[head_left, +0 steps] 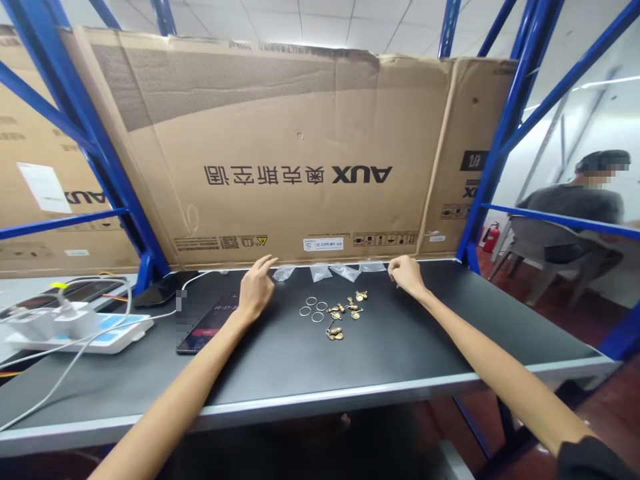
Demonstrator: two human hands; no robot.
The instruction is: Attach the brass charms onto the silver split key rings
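Observation:
On the black table top [400,333] lies a small group of brass charms [345,310], with several thin metal rings [311,308] just left of them. My left hand [256,288] hovers over the table with its fingers apart, holding nothing, and the rings are the closest items to it. My right hand [406,276] rests near the far table edge, right of the charms, its fingers curled down and their tips hidden. Several small clear plastic bags [320,272] lie along that edge between my hands.
A phone with a lit screen [206,325] lies under my left wrist. Further left are a white power strip [83,337] with chargers and cables, and a dark phone [163,288]. A large AUX cardboard box [295,153] stands behind the table in a blue rack [510,127]. A seated person [570,207] is at the right.

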